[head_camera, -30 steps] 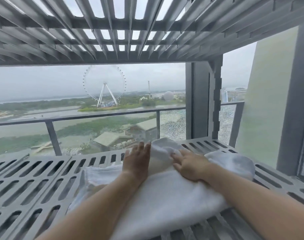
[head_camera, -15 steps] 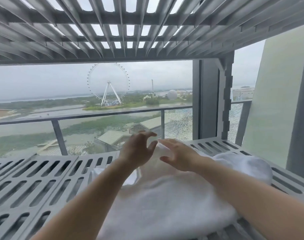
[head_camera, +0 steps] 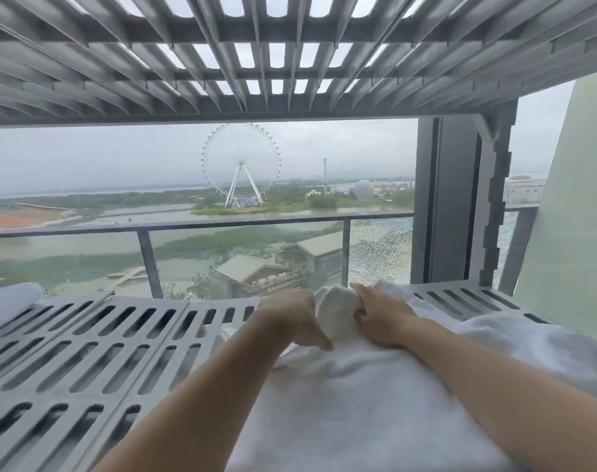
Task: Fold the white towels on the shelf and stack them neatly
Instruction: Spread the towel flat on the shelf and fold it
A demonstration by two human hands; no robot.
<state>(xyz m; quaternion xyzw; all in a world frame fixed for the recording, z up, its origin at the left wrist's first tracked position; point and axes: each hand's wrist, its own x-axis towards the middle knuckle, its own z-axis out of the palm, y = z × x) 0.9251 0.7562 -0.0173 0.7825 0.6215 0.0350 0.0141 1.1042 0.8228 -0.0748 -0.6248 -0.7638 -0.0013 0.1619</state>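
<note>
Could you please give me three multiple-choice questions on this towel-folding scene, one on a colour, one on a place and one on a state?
1. What colour is the slotted shelf?
A. Red
B. Grey
C. Brown

2. Where does the second towel lie?
A. At the far left end of the shelf
B. Over the balcony railing
C. Across the person's forearm

3. How do the left hand and the right hand meet the near towel?
A. Both lie flat on it
B. Both grip a bunched part of it
C. Only one touches it

Answers: 1 B, its slats are plain grey; 2 A, it shows at the picture's left edge, resting on the shelf; 3 B, fingers of both hands curl round a raised wad at the towel's far end.
</note>
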